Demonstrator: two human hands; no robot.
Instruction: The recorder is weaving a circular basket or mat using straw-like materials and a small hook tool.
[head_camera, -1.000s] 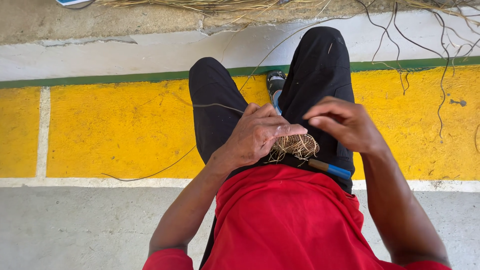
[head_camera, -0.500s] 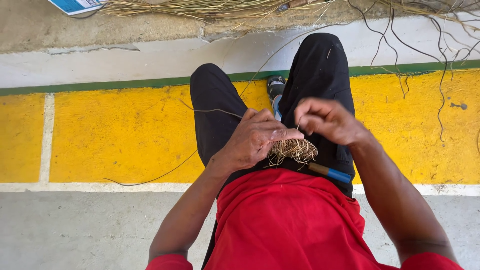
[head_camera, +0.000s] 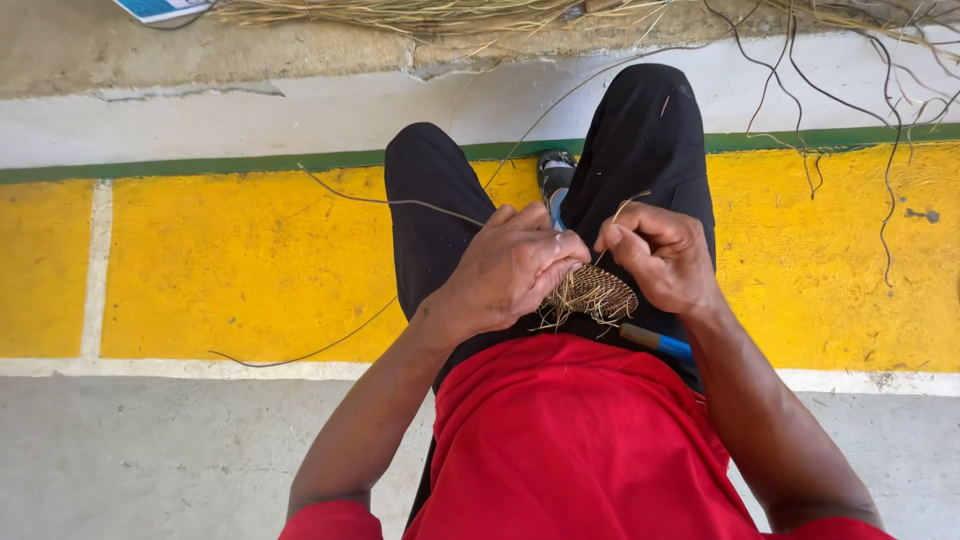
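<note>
A small round woven piece of straw (head_camera: 598, 292) rests on my lap over black trousers. My left hand (head_camera: 510, 268) grips its left edge, fingers closed over it. My right hand (head_camera: 660, 255) pinches a thin straw strand (head_camera: 625, 208) just above the piece, thumb and forefinger together. A long thin fibre (head_camera: 390, 200) trails from under my left hand out to the left across the yellow floor. A tool with a blue handle (head_camera: 662, 343) lies on my right thigh, just below the woven piece.
I sit above a yellow painted band (head_camera: 220, 265) edged with a green stripe (head_camera: 200, 165) and white lines. A pile of dry straw (head_camera: 420, 15) lies at the top. Dark thin twigs (head_camera: 880, 110) hang at the upper right. A shoe (head_camera: 555, 172) shows between my knees.
My right hand has moved in from a raised, spread pose to close beside the left, pinching the strand next to the woven piece. The view has shifted slightly downward.
</note>
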